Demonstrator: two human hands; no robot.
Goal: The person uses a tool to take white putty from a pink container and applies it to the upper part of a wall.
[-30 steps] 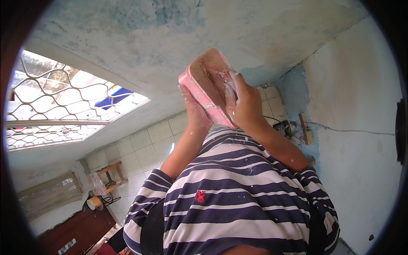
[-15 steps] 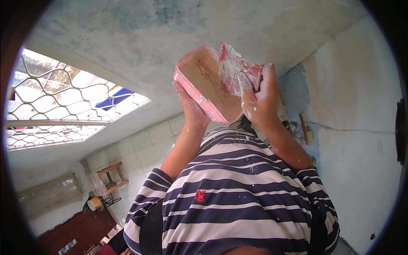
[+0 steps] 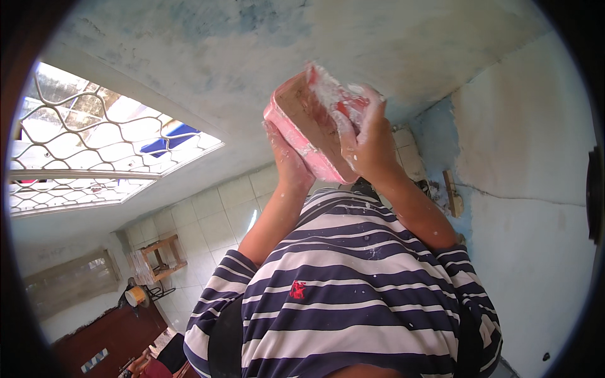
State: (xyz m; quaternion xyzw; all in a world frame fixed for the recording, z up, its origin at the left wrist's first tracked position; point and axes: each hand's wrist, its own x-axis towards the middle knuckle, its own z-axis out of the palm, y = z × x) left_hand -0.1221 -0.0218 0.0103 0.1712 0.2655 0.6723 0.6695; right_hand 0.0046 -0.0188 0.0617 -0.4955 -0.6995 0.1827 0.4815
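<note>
A pink rectangular tub [image 3: 301, 146], smeared with white, is held up in front of my chest. My left hand [image 3: 291, 162] grips it from beneath and along its left side, and the tub leans toward the right. Tan paste lines what I can see of its inside. My right hand [image 3: 372, 143], spotted with white, closes on a flat red spreader [image 3: 328, 88] caked with white paste. The spreader's blade lies across the tub's opening, blurred by motion; whether it touches the rim or the paste is unclear.
Ahead rises a patchy grey-blue wall [image 3: 214, 69], with a grilled window [image 3: 107, 132] at left. A cracked wall [image 3: 523, 157] stands on the right. Behind at left are a wooden stool [image 3: 164, 257] on the tiled floor [image 3: 211, 220], a brown door [image 3: 113, 337] and part of another person [image 3: 154, 368].
My right hand has carried the spreader left, further over the tub. The tub has tilted, hiding more of its inside and showing more of its outer side.
</note>
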